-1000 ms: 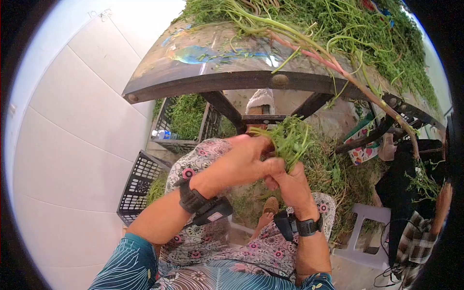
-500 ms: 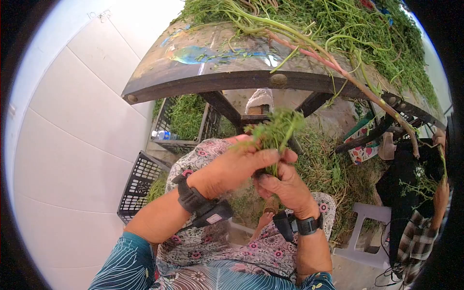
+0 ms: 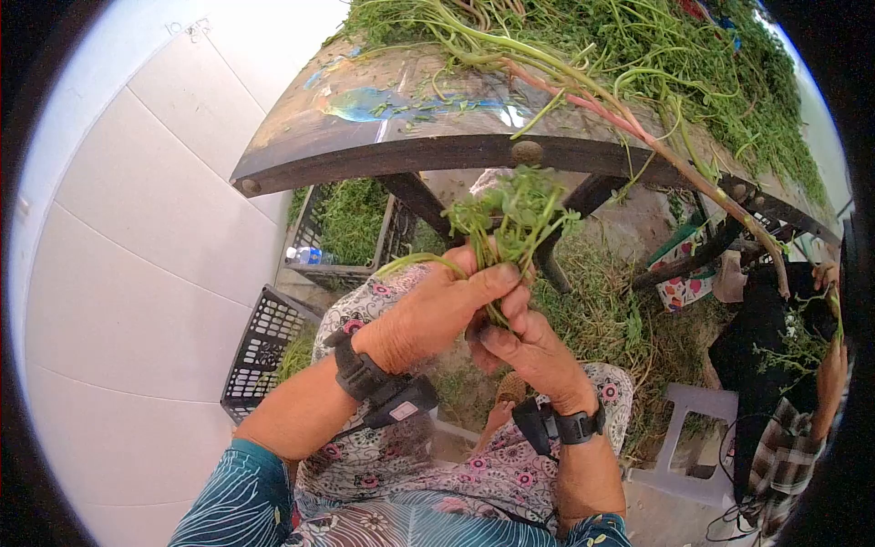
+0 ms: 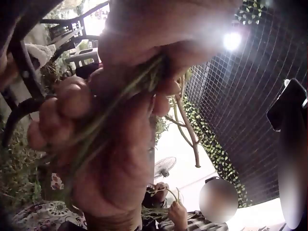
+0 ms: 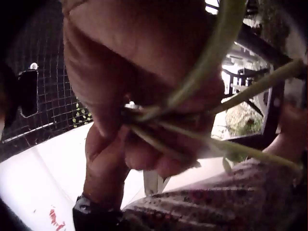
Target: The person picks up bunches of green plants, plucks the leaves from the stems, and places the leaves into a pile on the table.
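Observation:
A small bunch of leafy green stems [image 3: 515,214] stands upright above the lap, its leaves at the top. The left hand [image 3: 437,305] pinches the bunch with thumb and fingers, and one curved stem sticks out to its left. Just below and to the right, the right hand [image 3: 542,356] has its fingers curled at the lower stems, close against the left hand. In the left wrist view, thin stems [image 4: 101,120] run between the two hands. Several thicker stems [image 5: 226,139] spread out in the right wrist view beside the fingers.
Greens [image 3: 674,64] are heaped on the table [image 3: 365,155], with a long reddish stem [image 3: 674,159] over its edge. Black crates [image 3: 260,356] stand left, a grey stool [image 3: 684,438] right. Cut stems [image 3: 602,319] litter the floor. Another person's arm [image 3: 828,392] is at far right.
The bunch has risen and stands more upright, its leaves now overlapping the table edge. The hands have shifted their hold on the stems. At far right, the other person's hand has come up to a sprig.

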`<action>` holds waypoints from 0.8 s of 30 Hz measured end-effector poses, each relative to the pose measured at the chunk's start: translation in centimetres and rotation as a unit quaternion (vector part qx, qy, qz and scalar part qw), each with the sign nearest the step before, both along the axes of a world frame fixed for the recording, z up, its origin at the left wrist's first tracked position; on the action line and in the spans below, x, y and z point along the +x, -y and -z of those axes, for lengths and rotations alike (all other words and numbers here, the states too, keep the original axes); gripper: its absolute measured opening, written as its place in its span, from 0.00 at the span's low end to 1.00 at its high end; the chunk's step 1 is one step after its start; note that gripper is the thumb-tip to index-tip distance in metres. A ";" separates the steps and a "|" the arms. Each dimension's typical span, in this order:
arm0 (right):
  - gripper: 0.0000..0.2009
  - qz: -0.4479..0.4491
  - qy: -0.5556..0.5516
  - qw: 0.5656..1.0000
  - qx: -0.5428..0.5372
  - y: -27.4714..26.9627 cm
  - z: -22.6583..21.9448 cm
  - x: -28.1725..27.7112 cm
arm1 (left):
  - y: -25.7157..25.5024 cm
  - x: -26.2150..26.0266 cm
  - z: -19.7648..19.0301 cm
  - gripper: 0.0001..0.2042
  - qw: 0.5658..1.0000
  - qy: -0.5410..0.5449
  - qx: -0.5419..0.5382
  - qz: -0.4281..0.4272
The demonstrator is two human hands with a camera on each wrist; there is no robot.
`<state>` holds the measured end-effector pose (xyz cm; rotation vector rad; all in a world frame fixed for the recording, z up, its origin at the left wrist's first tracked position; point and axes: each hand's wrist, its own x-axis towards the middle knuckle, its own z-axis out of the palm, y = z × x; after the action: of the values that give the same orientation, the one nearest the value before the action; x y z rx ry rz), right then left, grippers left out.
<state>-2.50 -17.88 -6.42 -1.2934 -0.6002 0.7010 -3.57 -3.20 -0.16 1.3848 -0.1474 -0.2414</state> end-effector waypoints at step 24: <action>0.10 0.414 0.025 0.909 0.053 1.2 -1.8 0.2 | -0.5 -0.1 -0.8 0.05 0.980 -0.070 0.186 0.009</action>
<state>-2.31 -19.07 -4.58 -1.3125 -0.0826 -0.0698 -3.64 -2.69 0.69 1.7313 0.0043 -0.3955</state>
